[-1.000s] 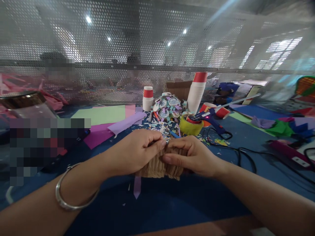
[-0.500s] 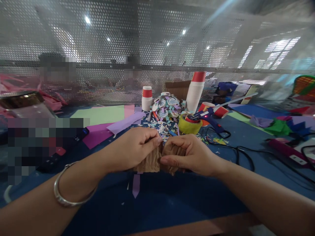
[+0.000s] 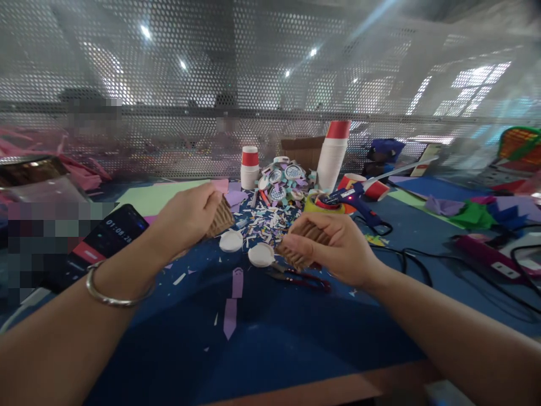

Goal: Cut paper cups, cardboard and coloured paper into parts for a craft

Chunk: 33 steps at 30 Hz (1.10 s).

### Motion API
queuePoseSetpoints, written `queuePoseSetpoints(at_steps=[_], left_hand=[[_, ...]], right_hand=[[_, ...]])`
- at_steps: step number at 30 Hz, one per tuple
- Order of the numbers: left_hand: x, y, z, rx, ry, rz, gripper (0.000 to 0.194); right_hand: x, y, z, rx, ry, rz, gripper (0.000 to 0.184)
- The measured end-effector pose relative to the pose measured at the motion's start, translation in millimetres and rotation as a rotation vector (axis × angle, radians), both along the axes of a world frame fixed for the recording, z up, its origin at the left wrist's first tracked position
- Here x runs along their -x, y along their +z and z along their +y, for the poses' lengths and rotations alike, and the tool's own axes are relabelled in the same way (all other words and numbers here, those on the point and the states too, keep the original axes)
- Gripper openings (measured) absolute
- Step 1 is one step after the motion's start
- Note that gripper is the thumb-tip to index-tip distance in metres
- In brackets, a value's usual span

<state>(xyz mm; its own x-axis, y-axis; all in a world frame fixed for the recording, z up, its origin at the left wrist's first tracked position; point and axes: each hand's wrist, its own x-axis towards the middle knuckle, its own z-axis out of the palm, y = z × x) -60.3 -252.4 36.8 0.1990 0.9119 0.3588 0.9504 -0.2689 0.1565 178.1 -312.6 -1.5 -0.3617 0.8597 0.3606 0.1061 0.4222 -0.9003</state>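
My left hand (image 3: 188, 217) is closed on a piece of brown corrugated cardboard (image 3: 221, 219), raised above the table. A second corrugated cardboard piece (image 3: 299, 255) is pinched in my right hand (image 3: 333, 245). The two pieces are apart. Between and below the hands lie two white paper discs (image 3: 230, 241) and a pair of scissors (image 3: 302, 278) with dark red handles, partly under my right hand. Two purple paper strips (image 3: 237, 283) lie on the blue table, the upper one with a small drawn face.
Paper scraps (image 3: 270, 223) and a heap of decorated discs (image 3: 281, 180) lie ahead. Paper cup stacks (image 3: 333, 160) stand behind. A blue glue gun (image 3: 353, 197) rests by yellow tape (image 3: 323, 206), its cable (image 3: 416, 268) running right. A phone (image 3: 107, 234) lies left.
The cardboard, held together between both hands before, is now in two separate pieces. My left hand has moved left and up, uncovering the discs, scissors and upper purple strip.
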Motion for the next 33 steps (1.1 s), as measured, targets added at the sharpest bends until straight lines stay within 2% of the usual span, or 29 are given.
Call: queuePoseSetpoints(at_steps=[3,8,12,13,14,15,18,20,22,24,27,30,33], left_hand=[[11,-12.7,17,-0.005,0.091,0.041,0.028],[20,-33.8,35,-0.012,0.086,0.016,0.030],[9,-34.4,24,-0.118,0.041,-0.031,0.034],[2,-33.5,17,-0.142,-0.003,-0.062,0.035],[-7,-33.0,9,-0.120,-0.109,-0.196,0.037],[-16,-33.1,-1,-0.026,-0.215,-0.332,0.039],[-44,-37.6,-29,0.393,-0.481,-0.589,0.043],[-56,-41.0,-40,0.515,-0.597,-0.739,0.037],[-61,-42.0,-43,0.582,-0.630,-0.868,0.034],[-58,-40.6,-39,0.627,-0.596,-0.915,0.034],[-48,-38.4,-30,0.594,-0.512,-0.910,0.026],[-41,-38.9,-24,0.582,-0.434,-0.973,0.021],[-40,-39.6,-22,0.617,-0.361,-1.075,0.020]], right_hand=[[-2,-2.4,8,0.057,-0.032,-0.066,0.025],[-1,-8.0,15,0.122,-0.060,-0.177,0.032],[0,-10.2,17,0.092,-0.074,-0.215,0.037],[0,-10.9,17,0.088,-0.073,-0.218,0.038],[0,-11.8,18,0.085,-0.071,-0.213,0.038],[1,-12.7,18,0.084,-0.073,-0.205,0.039],[2,-15.1,18,0.054,-0.078,-0.187,0.041],[2,-15.4,17,0.011,-0.074,-0.203,0.041],[1,-14.3,16,-0.025,-0.085,-0.222,0.039],[0,-12.4,16,-0.025,-0.108,-0.224,0.034],[-4,-9.4,19,-0.006,-0.149,-0.321,0.027],[-8,-7.0,20,-0.037,-0.108,-0.646,0.023],[-8,-5.5,17,-0.075,0.054,-0.922,0.017]])
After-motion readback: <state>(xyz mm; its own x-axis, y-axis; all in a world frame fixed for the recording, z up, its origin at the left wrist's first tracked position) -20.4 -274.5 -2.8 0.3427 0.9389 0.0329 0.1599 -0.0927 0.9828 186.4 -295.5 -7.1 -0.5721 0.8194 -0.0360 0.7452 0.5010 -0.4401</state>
